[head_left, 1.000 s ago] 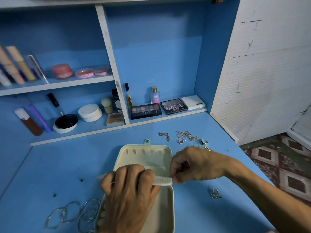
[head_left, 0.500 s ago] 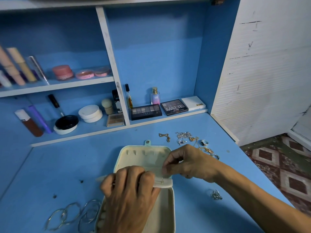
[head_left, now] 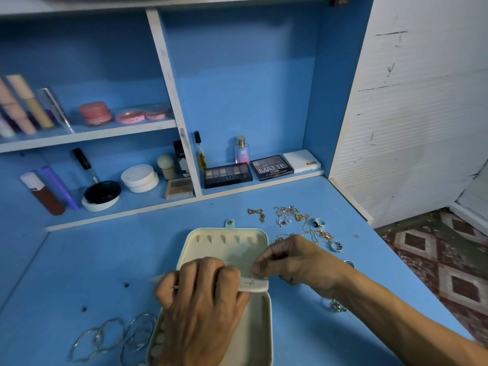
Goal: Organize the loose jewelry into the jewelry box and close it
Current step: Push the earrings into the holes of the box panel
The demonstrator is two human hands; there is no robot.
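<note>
An open cream jewelry box (head_left: 224, 247) lies on the blue desk, its lid flat at the far side. My left hand (head_left: 200, 307) grips the cream inner flap (head_left: 254, 283) across the box's middle and hides most of the lower tray. My right hand (head_left: 293, 260) pinches something small at the flap's right end; a tiny gold piece shows there. Loose chains and rings (head_left: 301, 223) lie beyond my right hand. Silver bangles (head_left: 116, 336) sit at the lower left. A small silver piece (head_left: 336, 306) lies by my right wrist.
Shelves at the back hold makeup: eyeshadow palettes (head_left: 228, 178), a perfume bottle (head_left: 241, 150), white jars (head_left: 140, 178), tubes. The desk's right edge (head_left: 396, 262) drops to a patterned floor beside a white wall.
My right hand has moved left and slightly up along the flap, uncovering more of the chains and rings behind it. My left hand keeps its grip on the flap.
</note>
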